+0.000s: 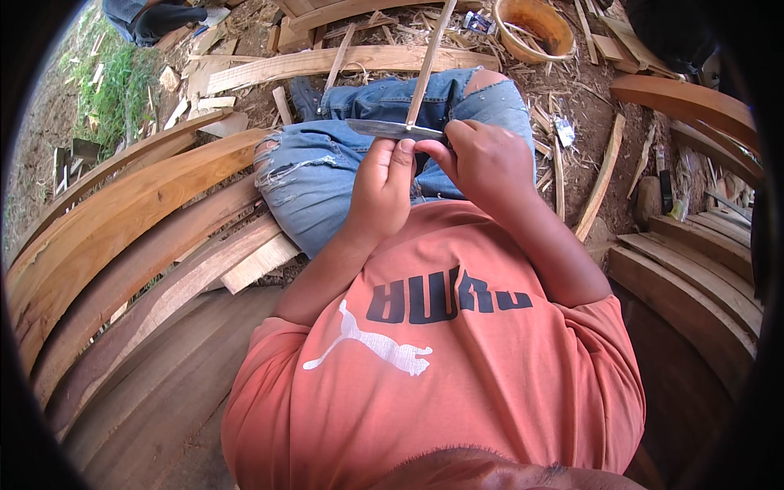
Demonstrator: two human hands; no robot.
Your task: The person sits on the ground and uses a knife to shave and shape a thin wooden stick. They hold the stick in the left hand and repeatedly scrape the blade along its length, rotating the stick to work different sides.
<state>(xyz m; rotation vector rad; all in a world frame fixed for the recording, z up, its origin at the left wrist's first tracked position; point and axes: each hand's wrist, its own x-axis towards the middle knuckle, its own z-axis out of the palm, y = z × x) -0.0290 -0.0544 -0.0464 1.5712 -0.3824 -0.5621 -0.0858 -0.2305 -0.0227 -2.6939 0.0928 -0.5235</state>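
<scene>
While the left hand (382, 189) clamps a knife (390, 129) lying crosswise, the right hand (483, 160) pinches a thin stick (428, 61) pointing away.

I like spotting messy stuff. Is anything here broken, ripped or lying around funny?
Yes. The blue jeans are ripped at the knee, with frayed threads. Wood chips and offcuts litter the dirt ground. The left hand and right hand hold a knife against a thin wooden stick; neither looks damaged.
</scene>
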